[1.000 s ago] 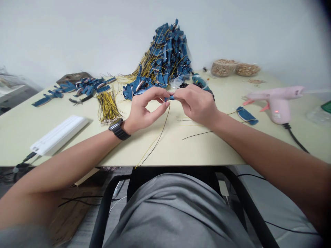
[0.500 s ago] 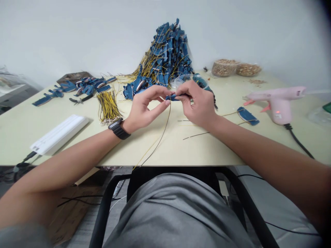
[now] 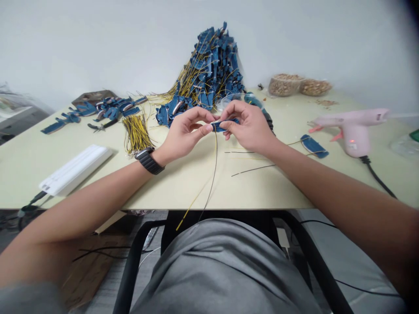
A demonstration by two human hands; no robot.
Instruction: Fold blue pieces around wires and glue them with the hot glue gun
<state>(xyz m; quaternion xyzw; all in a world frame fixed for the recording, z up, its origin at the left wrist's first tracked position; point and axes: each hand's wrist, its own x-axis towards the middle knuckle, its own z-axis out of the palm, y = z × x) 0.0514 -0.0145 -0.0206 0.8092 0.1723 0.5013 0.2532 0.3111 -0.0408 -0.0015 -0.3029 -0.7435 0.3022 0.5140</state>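
The left hand and right hand curve inward, their fingertips pinching a small blue connector between them above the table. From it hang 2 wires, 1 black and 1 yellow. A heap of blue connectors rises just beyond the hands.

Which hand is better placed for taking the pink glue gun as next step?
Probably the right hand. It is nearer the pink glue gun, on the same side. The left hand is farther away. Both hands now pinch the blue connector.
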